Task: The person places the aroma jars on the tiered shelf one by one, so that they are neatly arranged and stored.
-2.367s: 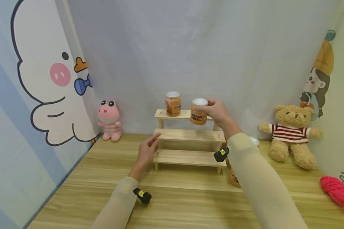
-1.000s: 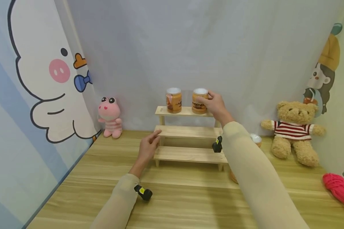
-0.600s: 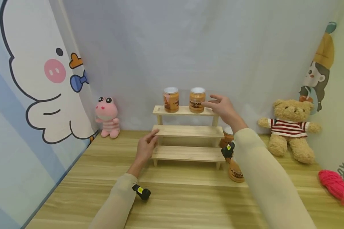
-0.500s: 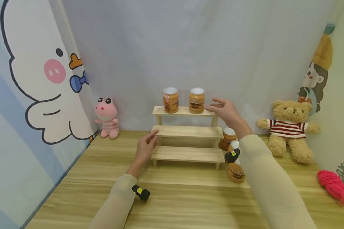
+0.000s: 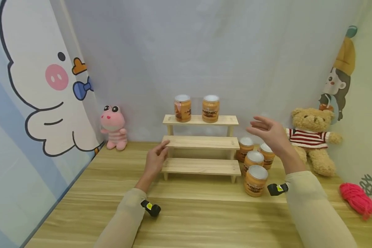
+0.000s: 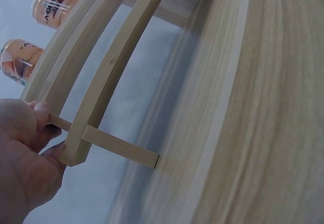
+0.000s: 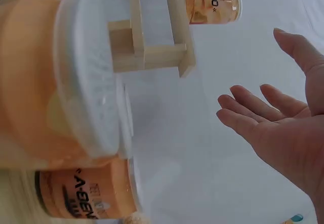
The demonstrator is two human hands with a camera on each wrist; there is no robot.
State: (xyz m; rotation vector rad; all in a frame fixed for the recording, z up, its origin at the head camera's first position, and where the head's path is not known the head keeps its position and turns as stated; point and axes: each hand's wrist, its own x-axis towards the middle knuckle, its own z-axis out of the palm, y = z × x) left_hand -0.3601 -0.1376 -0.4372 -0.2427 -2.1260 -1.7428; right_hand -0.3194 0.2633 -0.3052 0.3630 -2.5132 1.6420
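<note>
A three-tier wooden display stand (image 5: pixel 201 142) stands on the table. My left hand (image 5: pixel 156 161) grips its left end by the middle tier; in the left wrist view, the thumb and fingers (image 6: pixel 39 114) lie around the wood there. Two orange cans with pale lids, a left can (image 5: pixel 182 109) and a right can (image 5: pixel 210 109), sit upright and apart on the top tier. My right hand (image 5: pixel 271 136) is in the air right of the stand, holding nothing, fingers spread loosely. Several more orange cans stand below it, the nearest can (image 5: pixel 256 182) in front.
A pink plush toy (image 5: pixel 114 127) sits at the back left of the table (image 5: pixel 186 220). A teddy bear (image 5: pixel 311 139) in a striped shirt sits at the back right, partly behind my right hand. A pink yarn skein (image 5: pixel 356 199) lies near the right edge.
My right hand has set the second can on the top tier, let go, and moved away to the right. The cans at the right now show more fully. My left hand has stayed on the stand.
</note>
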